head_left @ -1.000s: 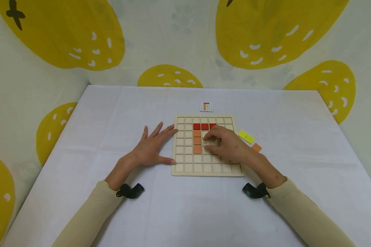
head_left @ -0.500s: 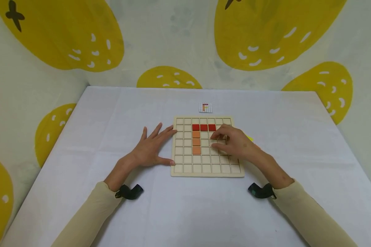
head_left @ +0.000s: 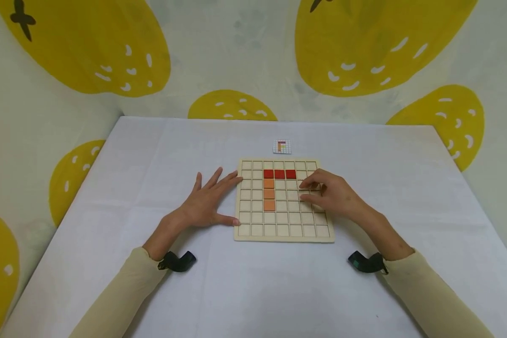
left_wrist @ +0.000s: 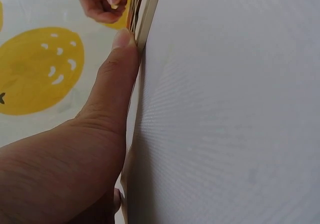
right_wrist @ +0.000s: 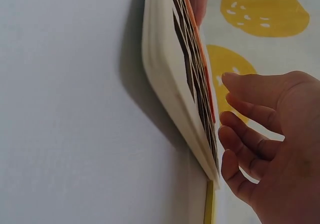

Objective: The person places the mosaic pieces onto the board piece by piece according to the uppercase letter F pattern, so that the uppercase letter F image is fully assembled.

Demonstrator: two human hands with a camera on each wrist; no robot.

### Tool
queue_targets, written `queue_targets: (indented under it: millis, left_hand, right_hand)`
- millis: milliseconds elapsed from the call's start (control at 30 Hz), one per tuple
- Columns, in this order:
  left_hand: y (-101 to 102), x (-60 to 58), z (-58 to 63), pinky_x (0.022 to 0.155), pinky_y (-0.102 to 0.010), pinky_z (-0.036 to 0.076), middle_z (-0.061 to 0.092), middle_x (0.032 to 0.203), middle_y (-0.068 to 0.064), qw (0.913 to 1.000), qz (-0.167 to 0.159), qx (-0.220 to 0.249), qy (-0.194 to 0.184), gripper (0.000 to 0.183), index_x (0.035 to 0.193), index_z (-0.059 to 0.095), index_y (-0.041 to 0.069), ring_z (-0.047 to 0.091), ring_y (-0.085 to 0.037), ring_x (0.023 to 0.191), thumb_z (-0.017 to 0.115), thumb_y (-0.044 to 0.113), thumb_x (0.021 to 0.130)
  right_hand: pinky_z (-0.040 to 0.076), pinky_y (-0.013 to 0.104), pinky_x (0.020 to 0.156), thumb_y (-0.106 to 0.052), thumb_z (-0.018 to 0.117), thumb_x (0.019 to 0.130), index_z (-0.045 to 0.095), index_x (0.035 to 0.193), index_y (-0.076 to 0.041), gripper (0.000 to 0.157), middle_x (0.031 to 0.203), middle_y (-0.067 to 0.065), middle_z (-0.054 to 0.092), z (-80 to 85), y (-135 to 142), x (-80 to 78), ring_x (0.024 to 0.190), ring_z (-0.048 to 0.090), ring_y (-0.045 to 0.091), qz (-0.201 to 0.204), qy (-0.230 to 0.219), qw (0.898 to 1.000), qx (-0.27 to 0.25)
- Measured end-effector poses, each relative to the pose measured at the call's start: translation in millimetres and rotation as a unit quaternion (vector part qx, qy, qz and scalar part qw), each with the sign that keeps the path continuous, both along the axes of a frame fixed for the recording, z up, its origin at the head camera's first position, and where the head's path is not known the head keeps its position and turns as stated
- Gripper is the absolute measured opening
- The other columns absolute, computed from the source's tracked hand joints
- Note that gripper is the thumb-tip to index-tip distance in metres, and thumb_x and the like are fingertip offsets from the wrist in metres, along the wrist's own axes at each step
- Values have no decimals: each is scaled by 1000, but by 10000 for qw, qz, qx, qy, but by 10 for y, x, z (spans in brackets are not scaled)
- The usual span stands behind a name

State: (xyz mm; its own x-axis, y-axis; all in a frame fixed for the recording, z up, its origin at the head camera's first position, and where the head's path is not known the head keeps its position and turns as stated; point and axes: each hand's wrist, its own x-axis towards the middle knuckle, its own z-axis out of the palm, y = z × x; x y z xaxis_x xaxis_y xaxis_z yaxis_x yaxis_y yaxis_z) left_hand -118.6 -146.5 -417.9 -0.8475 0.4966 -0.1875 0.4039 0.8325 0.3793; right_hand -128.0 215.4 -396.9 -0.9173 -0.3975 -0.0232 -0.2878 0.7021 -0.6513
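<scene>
A wooden grid board [head_left: 284, 238] lies on the table. Three red tiles [head_left: 280, 174] form a row in its cells, and three orange tiles [head_left: 269, 194] run down below the leftmost one. My left hand [head_left: 207, 204] is spread flat beside the board, its thumb and fingertips touching the left edge. Over the right part of the board hovers my right hand [head_left: 334, 192]; its fingers are loosely bent, with a gap between thumb and fingertips and nothing held. In the right wrist view a yellow tile [right_wrist: 209, 204] shows at the board's edge. The head view hides it behind the right hand.
A small pattern card [head_left: 282, 146] with a coloured figure lies behind the board. The table has a white cloth [head_left: 253, 286]. Behind it hangs fabric [head_left: 245, 56] printed with large yellow shapes.
My right hand has drawn rightward from beside the orange column to the board's right side. It now covers the loose yellow and orange tiles. My left hand has stayed put.
</scene>
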Motion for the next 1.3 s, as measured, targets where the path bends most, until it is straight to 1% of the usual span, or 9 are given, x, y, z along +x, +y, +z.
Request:
queue_targets:
  millis: [300, 600, 833, 1033, 1300]
  left_hand:
    - [11, 5, 10, 124, -75, -9, 9, 178, 8, 10000, 7, 2, -6, 115, 168, 18, 33, -5, -30, 166, 79, 71, 78]
    - [15, 7, 16, 124, -75, -8, 8, 178, 8, 10000, 14, -36, -10, 114, 168, 18, 33, -5, -30, 166, 79, 71, 79]
    - [13, 0, 16, 124, -76, -8, 8, 178, 9, 10000, 10, -52, -65, 114, 167, 18, 34, -6, -30, 166, 79, 71, 78]
    - [16, -2, 25, 123, -76, -8, 8, 178, 8, 9999, 19, -78, -76, 114, 167, 18, 34, -6, -30, 166, 79, 72, 78]
    - [15, 5, 37, 124, -76, -9, 8, 178, 9, 9999, 22, -40, -97, 114, 167, 18, 34, -6, -30, 166, 79, 71, 78]
  right_hand:
    - [48, 27, 85, -16, 84, 89, 74, 112, -13, 25, 107, 2, 69, -14, 157, 14, 97, 59, 18, -177, 40, 9998, -13]
    - [51, 24, 82, -15, 85, 88, 74, 111, -12, 25, 107, 3, 70, -37, 299, 8, 97, 60, 18, -186, 329, 9993, 22]
    - [52, 24, 85, -18, 83, 90, 74, 112, -13, 24, 108, 4, 70, -29, 394, 38, 98, 60, 19, -300, 187, 9994, -4]
    - [49, 19, 84, -18, 82, 91, 73, 113, -12, 25, 112, 4, 72, -48, 491, 61, 98, 61, 19, -389, 221, 9990, 27]
    - [47, 13, 81, -15, 82, 90, 73, 111, -11, 23, 112, 6, 72, -86, 618, 64, 96, 60, 17, -489, 292, 9984, 20]
